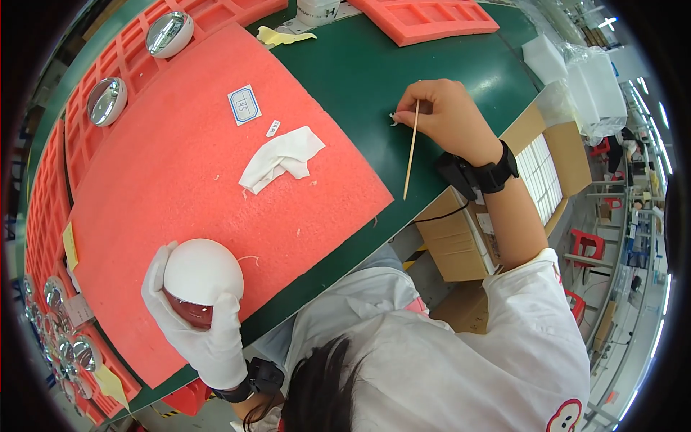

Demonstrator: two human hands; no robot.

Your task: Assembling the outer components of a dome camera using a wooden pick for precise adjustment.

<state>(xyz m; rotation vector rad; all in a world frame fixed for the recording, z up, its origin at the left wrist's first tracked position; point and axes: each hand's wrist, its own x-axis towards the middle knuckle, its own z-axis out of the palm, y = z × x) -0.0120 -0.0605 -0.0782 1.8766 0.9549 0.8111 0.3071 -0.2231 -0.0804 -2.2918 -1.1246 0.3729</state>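
My left hand, in a white glove, is closed around a rounded piece with a matte white top and a shiny, mirror-like lower side that reflects red. It is held over the red foam sheet. Bare and raised over the green tabletop, my right hand pinches a thin wooden stick that slants down toward me. A small white wisp shows at its fingertips. Between the hands, a crumpled white cloth lies on the foam.
Two mirrored domes sit in red foam trays along the far left. More shiny pieces crowd the lower left. A paper label lies on the foam. Cardboard boxes stand beside the table at right. Another foam tray is at the back.
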